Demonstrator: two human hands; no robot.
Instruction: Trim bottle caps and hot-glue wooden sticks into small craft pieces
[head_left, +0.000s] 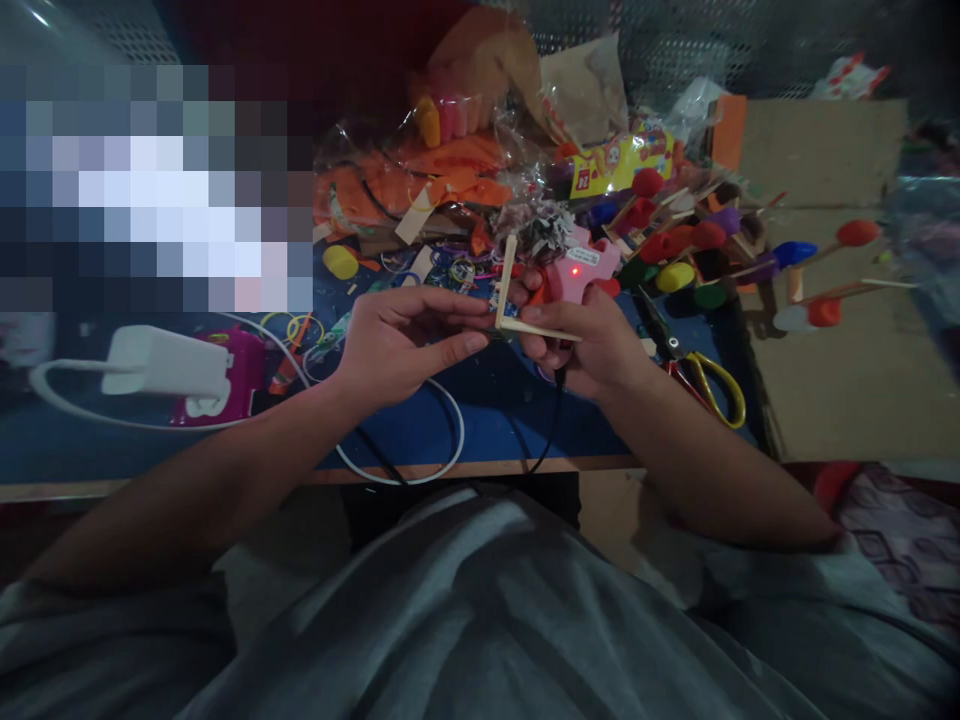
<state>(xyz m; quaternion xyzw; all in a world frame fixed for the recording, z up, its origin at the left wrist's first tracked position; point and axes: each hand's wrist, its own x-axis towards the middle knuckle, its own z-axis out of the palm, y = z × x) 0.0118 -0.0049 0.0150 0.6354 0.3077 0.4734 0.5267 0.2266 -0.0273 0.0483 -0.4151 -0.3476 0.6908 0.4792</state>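
Observation:
My right hand (600, 335) is closed around a pink glue gun (581, 265) with a white sticker, a lit red light and a black cord hanging below. The same hand's thumb presses on one arm of two thin wooden sticks (508, 280) joined in an L shape; one stick points up, the other lies along the thumb. Close to their corner is my left hand (401, 340), its fingers stretched out and its thumb apart from them. Grey tinsel-like strands (544, 228) lie just behind the glue gun.
Scissors (673, 345) with yellow and red handles lie right of my hands. Several coloured balloons (709, 236) on sticks rest by cardboard (862, 370). A white charger (165, 362) sits in a magenta socket block (244, 375). Across the table is another person's hand (457, 115).

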